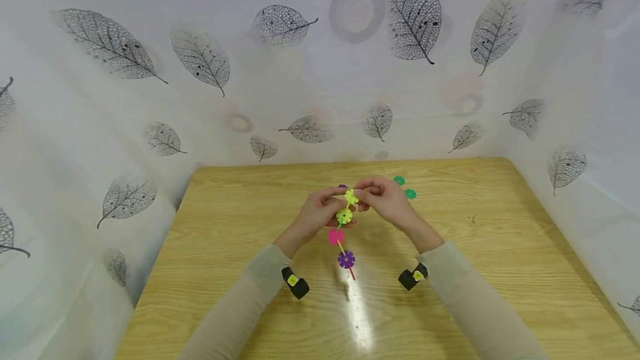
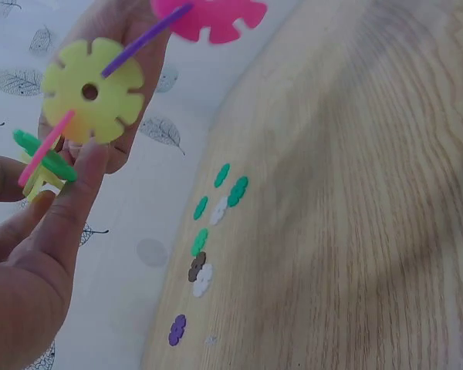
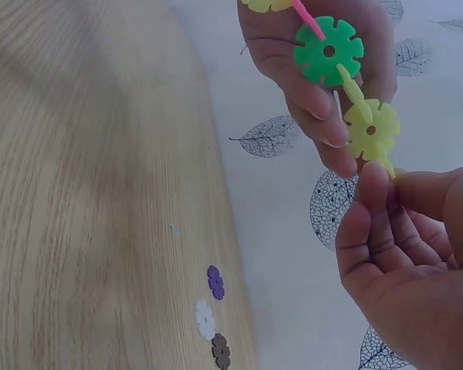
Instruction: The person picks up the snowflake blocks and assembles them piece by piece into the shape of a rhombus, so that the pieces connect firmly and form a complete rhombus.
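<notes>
Above table (image 1: 215, 249), chain (image 1: 336, 236) slants toward person (image 1: 235, 304).

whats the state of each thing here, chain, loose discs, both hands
Disc chain: linked slot to slot, held off the table
Left hand: gripping the chain near its upper part
Right hand: pinching the chain's yellow end
Loose discs: lying on the table, not joined to the chain
</notes>
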A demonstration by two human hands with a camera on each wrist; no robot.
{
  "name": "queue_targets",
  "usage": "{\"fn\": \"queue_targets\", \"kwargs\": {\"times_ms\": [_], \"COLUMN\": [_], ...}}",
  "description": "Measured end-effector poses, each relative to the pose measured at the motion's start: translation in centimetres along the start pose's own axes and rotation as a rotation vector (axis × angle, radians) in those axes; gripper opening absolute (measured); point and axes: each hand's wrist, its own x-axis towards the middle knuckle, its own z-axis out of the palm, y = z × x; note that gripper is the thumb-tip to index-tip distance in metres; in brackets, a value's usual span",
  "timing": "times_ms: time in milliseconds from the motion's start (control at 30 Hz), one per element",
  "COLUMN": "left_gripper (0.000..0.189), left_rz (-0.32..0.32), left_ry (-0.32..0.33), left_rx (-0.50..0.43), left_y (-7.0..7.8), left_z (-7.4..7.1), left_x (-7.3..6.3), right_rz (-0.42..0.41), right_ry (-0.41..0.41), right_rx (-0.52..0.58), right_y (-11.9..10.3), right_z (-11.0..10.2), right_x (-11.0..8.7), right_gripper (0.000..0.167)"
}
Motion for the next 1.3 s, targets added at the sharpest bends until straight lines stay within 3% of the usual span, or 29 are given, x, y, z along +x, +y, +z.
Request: {"fn": "queue_targets", "kwargs": {"times_ms": [667, 933, 1300], "left_gripper": [0.043, 0.042, 0.038], "left_rz": [0.079, 0.121, 0.154], "left_ry": [0.000, 0.051, 0.085], "left_rx": [-0.033, -0.057, -0.059], "left_y": [-0.6, -0.6, -0.5], "left_z": [-0.2, -0.5, -0.9], "left_x": [0.3, 0.3, 0.3], "right_rz": [0.011, 0.017, 0.102], "right_ry": [0.018, 0.079, 0.117], "right_rx": [0.019, -0.002, -0.158], "right_y": [0.2, 1.4, 4.7], "right_z": [0.6, -1.0, -3.7], "right_x": [0.2, 0.1, -0.2], "right_gripper": [0.026, 0.039, 0.034]}}
